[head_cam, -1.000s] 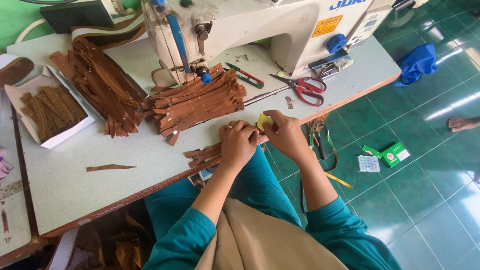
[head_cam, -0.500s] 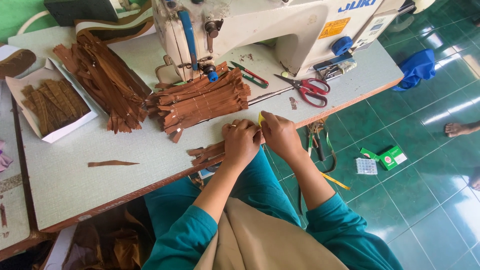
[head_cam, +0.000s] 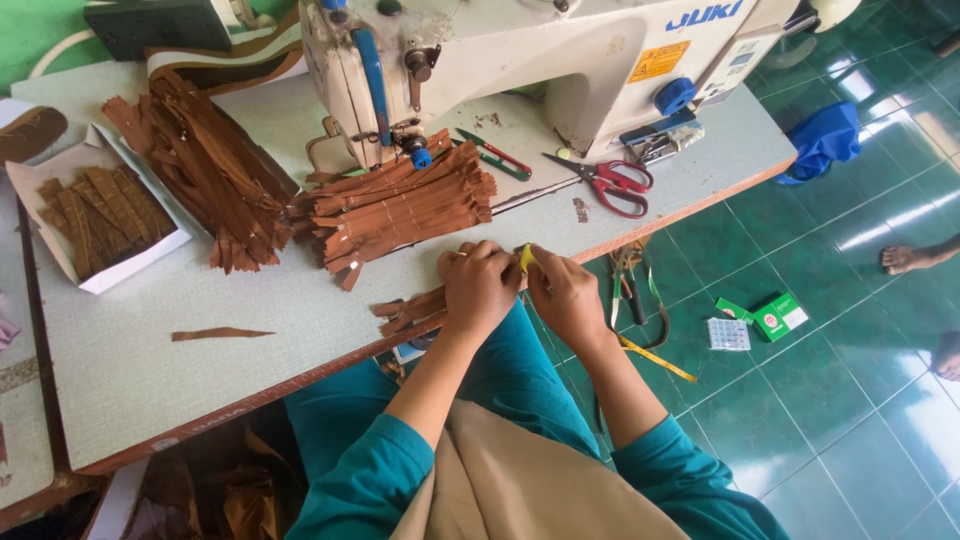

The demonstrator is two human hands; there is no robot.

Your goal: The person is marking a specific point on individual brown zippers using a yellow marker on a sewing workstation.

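Our left hand (head_cam: 480,285) and right hand (head_cam: 562,292) meet at the counter (head_cam: 180,370) edge, fingers closed on a small yellow tool (head_cam: 526,257) over a few brown strips (head_cam: 412,310). Beyond lies a stacked bundle of strips (head_cam: 400,205), seemingly handled already. More wait in a looser heap (head_cam: 205,165) and a box (head_cam: 100,215).

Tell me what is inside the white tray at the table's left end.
The white tray holds brown strips lying side by side and overlapping. Whatever lies beneath them is covered, so the tray's floor cannot be seen there.
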